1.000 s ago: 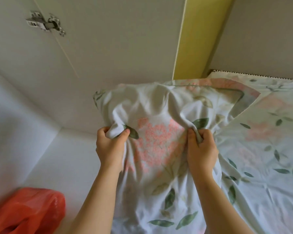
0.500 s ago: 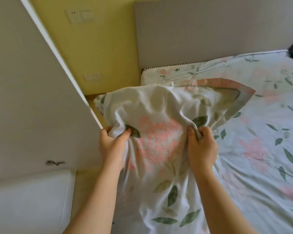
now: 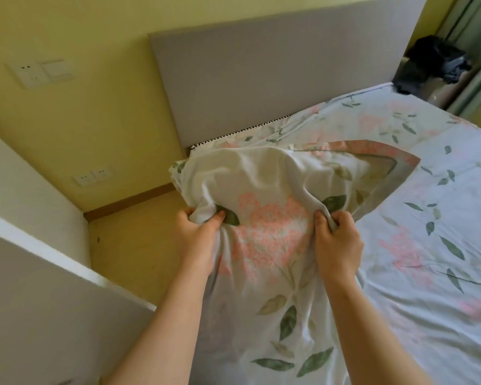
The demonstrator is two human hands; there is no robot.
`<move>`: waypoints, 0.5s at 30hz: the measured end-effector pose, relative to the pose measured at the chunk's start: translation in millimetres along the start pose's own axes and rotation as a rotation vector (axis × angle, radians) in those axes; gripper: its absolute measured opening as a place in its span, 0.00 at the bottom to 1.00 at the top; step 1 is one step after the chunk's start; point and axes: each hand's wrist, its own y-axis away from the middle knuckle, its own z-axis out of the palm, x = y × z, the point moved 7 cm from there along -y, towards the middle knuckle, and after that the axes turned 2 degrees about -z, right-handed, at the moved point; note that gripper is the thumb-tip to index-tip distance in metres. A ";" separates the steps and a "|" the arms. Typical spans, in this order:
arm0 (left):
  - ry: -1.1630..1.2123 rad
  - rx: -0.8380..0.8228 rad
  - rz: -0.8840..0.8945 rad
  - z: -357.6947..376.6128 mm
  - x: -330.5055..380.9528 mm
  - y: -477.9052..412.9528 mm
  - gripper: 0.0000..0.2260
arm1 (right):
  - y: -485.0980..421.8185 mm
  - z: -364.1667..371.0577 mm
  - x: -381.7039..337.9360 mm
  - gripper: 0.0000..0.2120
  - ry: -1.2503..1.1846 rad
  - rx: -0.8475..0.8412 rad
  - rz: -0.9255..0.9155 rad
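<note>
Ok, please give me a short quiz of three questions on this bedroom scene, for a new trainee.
1. True or false: the left hand and the right hand both grip the white floral fabric cover.
2. What stands at the head of the floral bed sheet? A) a grey padded headboard B) a wooden shelf C) a mirror
3. Fill in: the wall with the white plastic sockets is painted ___.
Key: 1 true; 2 A; 3 yellow.
</note>
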 end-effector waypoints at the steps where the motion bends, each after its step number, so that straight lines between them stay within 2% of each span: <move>1: -0.011 -0.018 0.003 4.0 6.5 -14.1 0.18 | -4.4 7.5 -5.2 0.13 0.002 0.016 0.011; 7: -0.148 -0.143 0.050 43.3 35.6 -70.0 0.18 | -29.2 23.0 -18.6 0.13 0.001 0.143 0.077; 15: -0.224 -0.332 0.128 132.0 67.3 -86.7 0.17 | -76.6 -2.3 -14.9 0.12 -0.043 0.283 0.153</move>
